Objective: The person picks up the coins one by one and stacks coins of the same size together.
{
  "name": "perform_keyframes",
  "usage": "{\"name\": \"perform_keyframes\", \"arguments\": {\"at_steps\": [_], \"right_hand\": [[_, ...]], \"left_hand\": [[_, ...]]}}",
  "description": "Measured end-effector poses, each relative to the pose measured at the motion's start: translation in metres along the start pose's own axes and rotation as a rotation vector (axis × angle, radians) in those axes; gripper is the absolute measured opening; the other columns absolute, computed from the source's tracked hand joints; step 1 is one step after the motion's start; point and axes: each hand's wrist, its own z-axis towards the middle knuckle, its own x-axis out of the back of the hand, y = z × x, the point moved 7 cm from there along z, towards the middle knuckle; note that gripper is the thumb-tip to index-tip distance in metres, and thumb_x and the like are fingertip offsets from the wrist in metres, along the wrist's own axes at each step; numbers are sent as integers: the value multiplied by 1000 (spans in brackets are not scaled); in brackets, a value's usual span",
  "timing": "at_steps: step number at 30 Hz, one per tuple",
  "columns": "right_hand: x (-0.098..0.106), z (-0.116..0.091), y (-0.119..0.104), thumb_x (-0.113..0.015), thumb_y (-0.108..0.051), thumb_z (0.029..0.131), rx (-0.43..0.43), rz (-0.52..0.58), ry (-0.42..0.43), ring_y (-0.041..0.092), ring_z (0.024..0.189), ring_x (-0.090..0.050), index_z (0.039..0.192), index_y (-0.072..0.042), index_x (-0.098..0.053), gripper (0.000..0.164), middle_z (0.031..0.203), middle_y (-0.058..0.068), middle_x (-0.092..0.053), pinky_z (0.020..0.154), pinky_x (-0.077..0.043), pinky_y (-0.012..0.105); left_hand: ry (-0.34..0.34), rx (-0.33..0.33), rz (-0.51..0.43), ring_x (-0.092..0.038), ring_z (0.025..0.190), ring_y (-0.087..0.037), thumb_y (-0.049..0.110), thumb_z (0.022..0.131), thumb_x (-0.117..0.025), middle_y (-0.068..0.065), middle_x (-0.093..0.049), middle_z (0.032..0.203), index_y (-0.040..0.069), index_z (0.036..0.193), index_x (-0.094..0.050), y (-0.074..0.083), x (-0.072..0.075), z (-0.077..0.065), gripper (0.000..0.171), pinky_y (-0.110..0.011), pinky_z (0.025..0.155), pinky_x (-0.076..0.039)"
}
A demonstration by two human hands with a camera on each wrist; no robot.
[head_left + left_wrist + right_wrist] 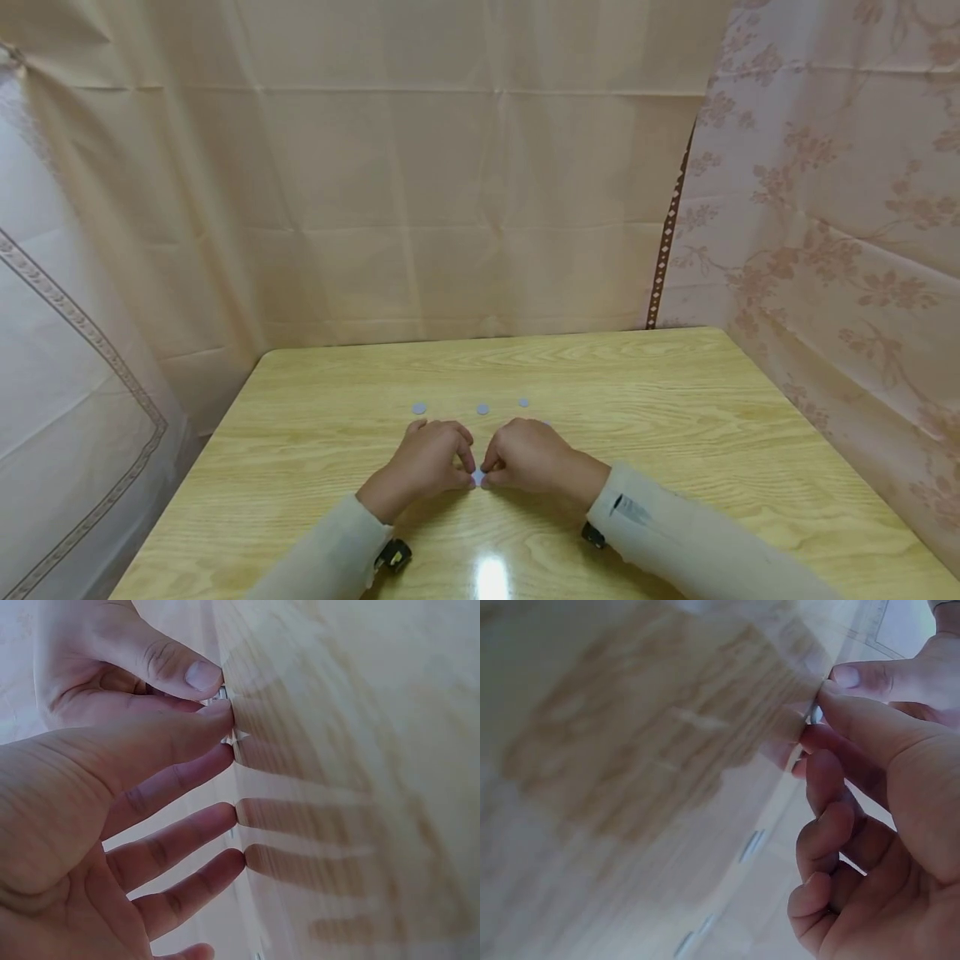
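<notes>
1. Nearest my head camera I have the two pale sleeves, left sleeve (318,554) and right sleeve (705,537), with a black wrist strap showing under each cuff.
2. The small pale disc (477,477) is at the table (300,467), in the narrow gap between my two hands; fingertips cover much of its edge.
3. My left hand (431,457) has thumb and forefinger drawn narrow at the disc's left edge, as a light pinch; its other fingers reach out, tips down on the wood.
4. My right hand (536,454) pinches the opposite edge between thumb and forefinger, its remaining fingers curled in. I cannot tell how firmly either hand grips.
5. I judge the disc very light and thin, likely stiff. Its material is unclear to me, so I can't vouch for whether it would crack or bend.
6. Its face looks smooth and may slip. I would take hold by the rim, on opposite sides, with fingertips only and little squeeze.
7. Beyond the hands lie a left disc (419,408), a middle disc (482,409) and a right disc (523,402), flat and apart; another seems partly hidden behind my right hand.
</notes>
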Motion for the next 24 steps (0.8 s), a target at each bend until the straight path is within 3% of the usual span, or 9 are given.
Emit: {"name": "perform_keyframes", "arguments": {"at_steps": [5,9,18,24], "right_hand": [[1,-1,-4,-83,-36,88,-1,-89,-4,-4,80,-69,96,-24,-84,14,93,-14,-79,67,-54,16],[0,-1,-2,-83,-37,88,-29,-78,-11,-3,83,-69,96,-25,-84,14,96,-15,-79,70,-55,18],[-4,-1,18,-86,-33,85,-102,196,-65,-6,73,-64,99,-24,-84,17,99,-14,-78,66,-54,18],[-6,-5,26,-87,-26,84,-69,372,-102,-1,63,-58,107,-20,-83,24,90,-13,-74,57,-49,20]], "left_hand": [[3,7,7,-65,121,-32,29,75,-93,0,-74,124,29,74,-80,-1,0,0,13,-78,110,-24],[0,6,0,-66,121,-32,28,75,-93,0,-74,124,29,75,-81,-1,-1,-1,12,-79,110,-24],[-32,5,-5,-64,124,-33,29,77,-92,-1,-73,128,29,78,-80,-2,0,-3,12,-80,110,-24],[-38,-12,-11,-63,125,-34,27,79,-90,-2,-72,130,26,83,-82,-3,4,-3,9,-76,108,-30]]}}
